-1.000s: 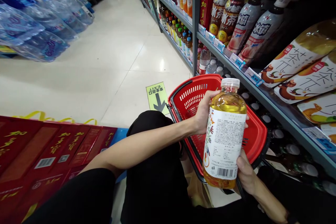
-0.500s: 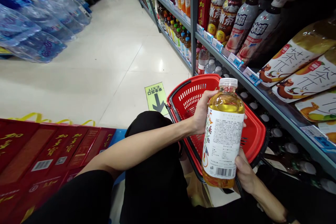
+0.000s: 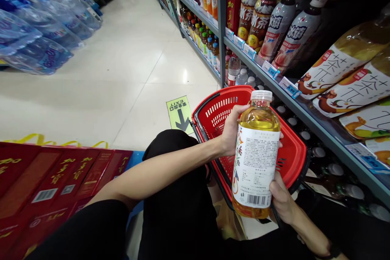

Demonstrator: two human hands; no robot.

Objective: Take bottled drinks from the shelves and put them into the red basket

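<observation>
In the head view, both hands are clamped on one bottle, which is held nearly upright right of the middle of the frame. The left hand [image 3: 230,132] grips the upper left side of the bottle [image 3: 257,162], close below its neck, with the thumb along the shoulder. The right hand [image 3: 283,197] closes on the lower right side, thumb against the white label. A few fingertips show at the bottle's right edge; which hand they belong to is hard to tell. The bottle has a clear cap and yellow liquid, and its label shows small print and a barcode.

Behind the bottle is a red basket [image 3: 294,148] with a black rim; the bottle and the left hand hide much of its inside. A black trouser leg [image 3: 179,183] is just left of the basket, and a bag [image 3: 227,221] shows partly below it, at the bottom of the frame.

A shelf [image 3: 326,124] runs down the right side, with brown drink bottles [image 3: 258,18] at the upper right and large tea bottles [image 3: 332,73] at the right edge. A green exit sign [image 3: 179,115] lies on the pale floor [image 3: 122,73] near the centre. Red boxes [image 3: 65,170] fill the lower left, and wrapped water bottles [image 3: 45,36] the upper left.
</observation>
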